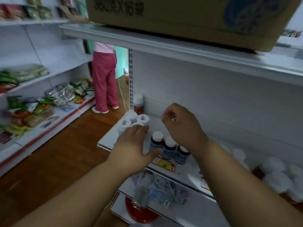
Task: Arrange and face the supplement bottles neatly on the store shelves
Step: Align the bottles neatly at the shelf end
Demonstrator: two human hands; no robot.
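On the white shelf (218, 141), a cluster of white bottles (131, 120) stands at the left end, with a red-labelled bottle (138, 104) behind them in the corner. Three dark blue bottles with white caps (168, 148) stand near the front edge. My left hand (132, 148) lies flat with fingers spread, its fingertips touching the nearest white bottle and its thumb beside the blue ones. My right hand (182, 125) hovers over the blue bottles with fingers curled in and nothing visible in them. More white-capped bottles (277, 176) crowd the shelf's right end, blurred.
A cardboard box (188, 15) sits on the shelf above. Packaged goods (157, 185) lie on the lower shelf. A person in pink trousers (105, 79) stands in the aisle to the left, by shelves of snack packets (32, 112). The floor is brown wood.
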